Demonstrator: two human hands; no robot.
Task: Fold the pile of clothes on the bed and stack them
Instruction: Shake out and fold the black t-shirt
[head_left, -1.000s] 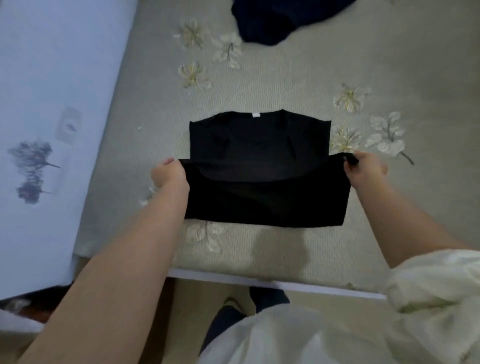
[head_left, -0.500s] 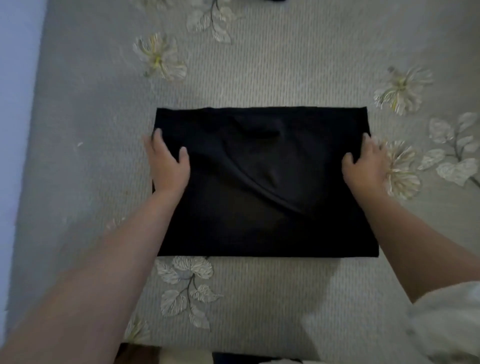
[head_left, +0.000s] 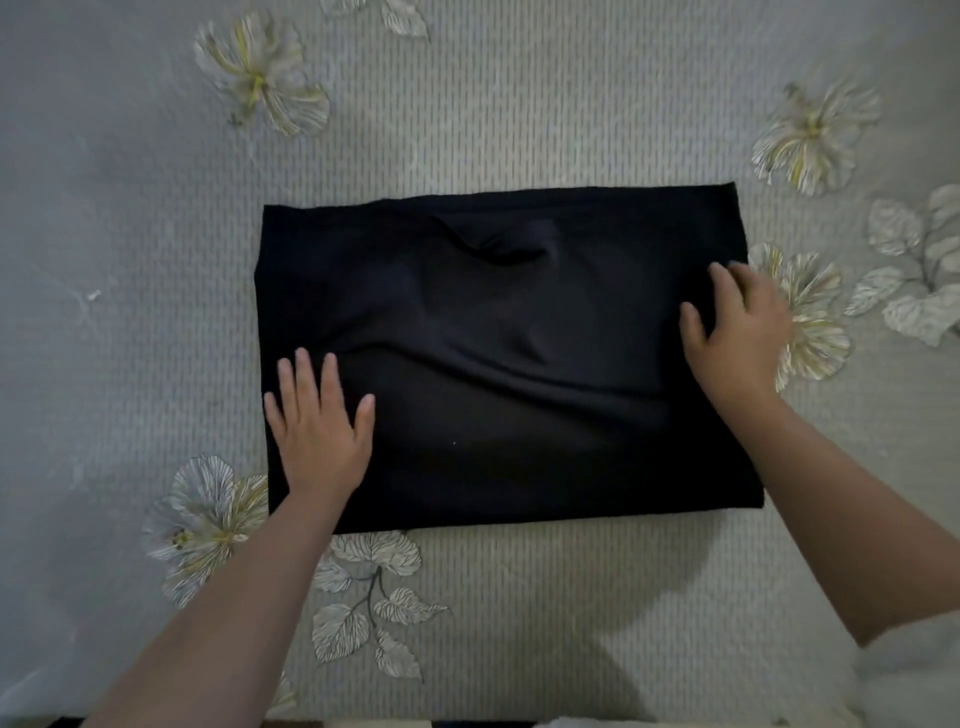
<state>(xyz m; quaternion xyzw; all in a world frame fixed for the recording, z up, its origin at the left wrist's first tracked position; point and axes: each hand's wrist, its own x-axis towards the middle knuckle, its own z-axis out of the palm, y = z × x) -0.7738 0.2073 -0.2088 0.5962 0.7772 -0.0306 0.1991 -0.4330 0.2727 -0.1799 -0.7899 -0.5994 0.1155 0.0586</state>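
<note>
Shirt (head_left: 509, 358): black, folded to a rectangle, lies flat mid-bed (head_left: 519, 114), near edge parallel to the bed's near edge, well in from it. No other garments or stack in view.

Left hand (head_left: 317, 431): flat on the shirt's near-left corner, fingers straight and slightly spread, gripping nothing. Palm down, pressing or resting; cannot tell how hard.

Right hand (head_left: 737, 332): on the shirt's right edge, fingers loosely bent, tips on the cloth, heel off over the bedspread. No pinch visible, nothing held.

Surface not flat yet: diagonal ridge from left-centre toward the right, plus a small pucker near the far edge, centre.

Step, as judged: smoothing after a fold. Rectangle looks wide for stacking, so probably one more fold due, left-to-right or right-to-left.

Next move calls for:
- sweeping both palms outward to push the ridge and pucker out to the edges
- then pinching both corners on one side, through all layers, and carrying them over to the opposite edge
- keeping edges aligned; thin slippery-looking knit, layers likely to shift if only the top one gets grabbed

Risk: folding over the ridge locks in a crease and leaves a lumpy stack base.
</note>
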